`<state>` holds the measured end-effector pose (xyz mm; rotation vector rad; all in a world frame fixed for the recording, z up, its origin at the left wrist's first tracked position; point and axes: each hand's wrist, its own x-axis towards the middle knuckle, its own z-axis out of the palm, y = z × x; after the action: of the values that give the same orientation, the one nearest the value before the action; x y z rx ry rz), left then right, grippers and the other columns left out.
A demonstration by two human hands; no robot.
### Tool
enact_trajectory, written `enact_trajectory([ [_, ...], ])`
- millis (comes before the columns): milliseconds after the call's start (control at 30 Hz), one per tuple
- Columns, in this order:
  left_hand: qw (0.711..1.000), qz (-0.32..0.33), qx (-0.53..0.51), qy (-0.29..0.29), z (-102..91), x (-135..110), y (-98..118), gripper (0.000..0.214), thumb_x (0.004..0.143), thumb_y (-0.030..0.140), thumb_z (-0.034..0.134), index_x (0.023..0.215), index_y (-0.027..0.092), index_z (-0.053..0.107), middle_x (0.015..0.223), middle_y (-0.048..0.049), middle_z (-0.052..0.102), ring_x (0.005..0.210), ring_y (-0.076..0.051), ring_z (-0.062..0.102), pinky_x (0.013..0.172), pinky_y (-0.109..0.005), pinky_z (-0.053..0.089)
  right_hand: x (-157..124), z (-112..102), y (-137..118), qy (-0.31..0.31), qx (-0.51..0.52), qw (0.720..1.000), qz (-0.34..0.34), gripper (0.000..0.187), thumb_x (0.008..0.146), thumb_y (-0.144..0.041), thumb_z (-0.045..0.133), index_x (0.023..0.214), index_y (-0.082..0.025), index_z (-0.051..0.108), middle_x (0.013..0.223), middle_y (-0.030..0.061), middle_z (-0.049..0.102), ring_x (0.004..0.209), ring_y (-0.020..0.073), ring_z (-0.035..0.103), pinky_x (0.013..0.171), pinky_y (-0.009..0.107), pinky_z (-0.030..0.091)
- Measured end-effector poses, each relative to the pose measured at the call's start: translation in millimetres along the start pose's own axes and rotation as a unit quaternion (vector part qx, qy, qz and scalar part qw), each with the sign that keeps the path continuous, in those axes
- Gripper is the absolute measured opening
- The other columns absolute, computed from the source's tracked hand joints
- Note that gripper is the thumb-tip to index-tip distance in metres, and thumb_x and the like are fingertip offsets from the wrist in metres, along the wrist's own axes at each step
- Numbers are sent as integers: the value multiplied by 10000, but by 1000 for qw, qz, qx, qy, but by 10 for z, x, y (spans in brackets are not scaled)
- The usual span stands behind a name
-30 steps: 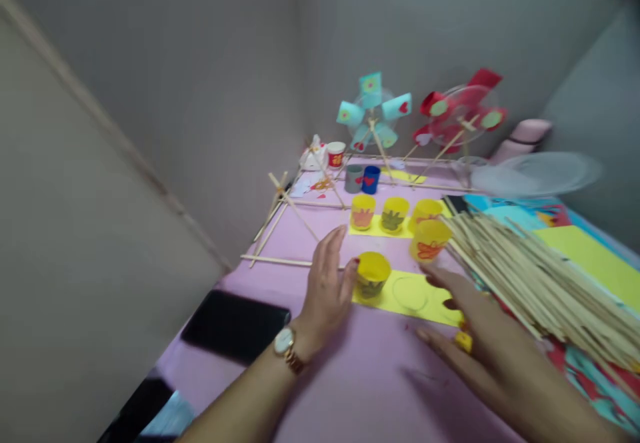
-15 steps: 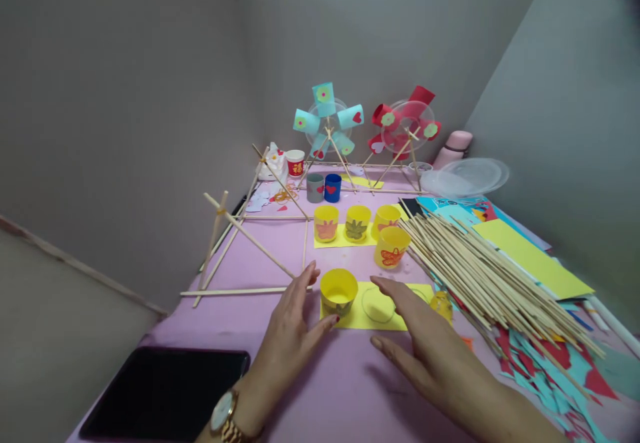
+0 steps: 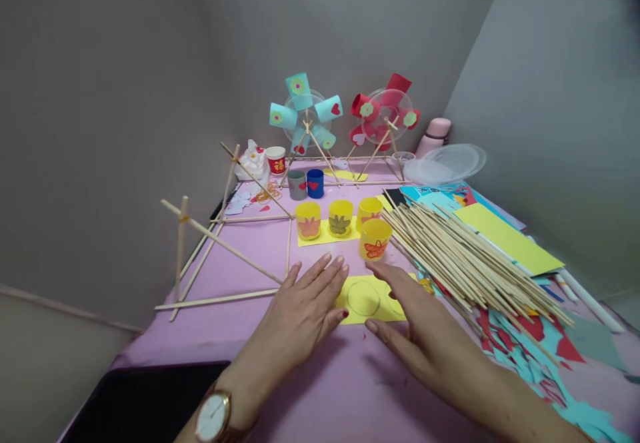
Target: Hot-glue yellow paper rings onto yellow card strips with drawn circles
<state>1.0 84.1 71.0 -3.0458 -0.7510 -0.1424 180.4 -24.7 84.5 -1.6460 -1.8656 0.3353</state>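
My left hand (image 3: pixel 300 313) is stretched out flat, fingers together and thumb apart, over the left end of a yellow paper strip (image 3: pixel 364 298). It covers the spot where a yellow cup stood, so that cup is hidden. Pencil circles show on the strip. My right hand (image 3: pixel 430 333) hovers by the strip's right end, thumb and fingers apart, holding nothing. Beyond it stands a yellow paper cup (image 3: pixel 375 246) with a red butterfly shape. Further back, yellow cups with a pink (image 3: pixel 309 223), a dark (image 3: pixel 340 220) and a partly hidden motif (image 3: pixel 369 210) stand on another strip.
Stick frames (image 3: pixel 225 296) stand at left, above a black tablet-like slab (image 3: pixel 155 403). A heap of thin wooden sticks (image 3: pixel 465 260) and paper scraps (image 3: pixel 520 356) lie at right. Behind are a grey cup (image 3: pixel 297 186), a blue cup (image 3: pixel 315 184), and blue (image 3: pixel 301 100) and red (image 3: pixel 397 90) paper wheels.
My left hand has moved from beside the yellow cup to over its place, its palm turned downward, and now hides the cup. My right hand stays open. The camera view has shifted slightly.
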Motion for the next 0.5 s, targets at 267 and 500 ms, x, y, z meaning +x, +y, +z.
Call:
enact_trajectory([
  [267, 984, -38, -130, 115, -192, -116, -135, 541, 940, 494, 128, 1447, 309, 98, 1525, -52, 196, 1400, -225, 151, 1074, -595, 173, 28, -146, -77, 17, -17, 1000, 9, 517, 879, -261, 472, 1360, -184, 299, 1376, 152, 474, 1252, 272, 456, 965, 497, 470],
  [500, 995, -18, -99, -3, -83, -42, -59, 518, 930, 468, 265, 1398, 253, 311, 1455, -67, 363, 1359, -269, 278, 1053, -619, 215, 15, -245, -66, 52, -28, 998, -8, 506, 880, -264, 484, 1349, -153, 330, 1363, 156, 487, 1247, 261, 456, 965, 490, 468],
])
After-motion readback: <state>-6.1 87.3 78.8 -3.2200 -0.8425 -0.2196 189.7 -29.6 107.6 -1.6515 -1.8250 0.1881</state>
